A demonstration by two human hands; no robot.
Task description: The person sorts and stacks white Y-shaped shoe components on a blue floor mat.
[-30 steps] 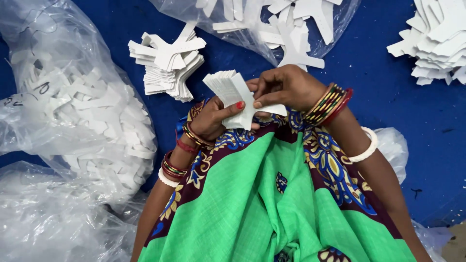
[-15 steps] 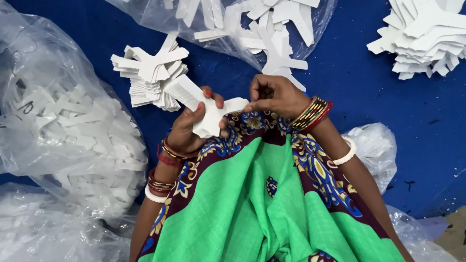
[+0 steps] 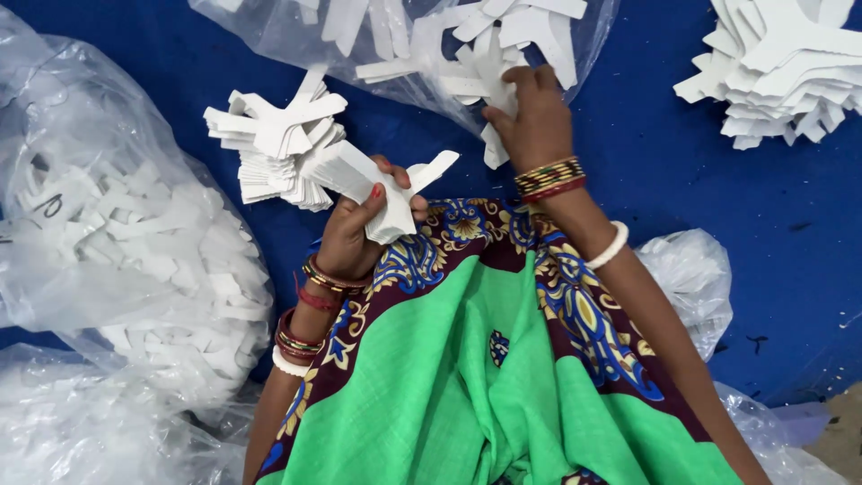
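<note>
Blue cloth [image 3: 682, 198] covers the whole work surface, with white cutouts all over it. Going left to right: a big clear bag [image 3: 117, 242] on the far left is stuffed with the same white pieces, shapes showing hazily through the plastic. Just right of it sits a loose stack [image 3: 269, 148] of cutouts, fanned out a bit, edges not squared.

Left hand [image 3: 359, 229] is clenched around a small bundle [image 3: 386, 193] of the pieces, thumb on top, fingers wrapped under, held over the lap right beside that stack. Looks to me like the collecting step: one hand keeps the gathered pieces, the other fetches more.

Right hand [image 3: 537, 112] is stretched out to the open bag [image 3: 422, 45] at the top, fingers resting on the cutouts spilling out of its mouth. Can't really tell if it's pinched one or is just touching, since the fingertips are hidden.

I'd guess adding a piece calls for lifting one cleanly off the tangle and lining it up with the bundle.

The pieces are flat, thin, white, with arms branching like a Y or cross, stiff-looking. Another pile [image 3: 781, 72] sits far right.
</note>
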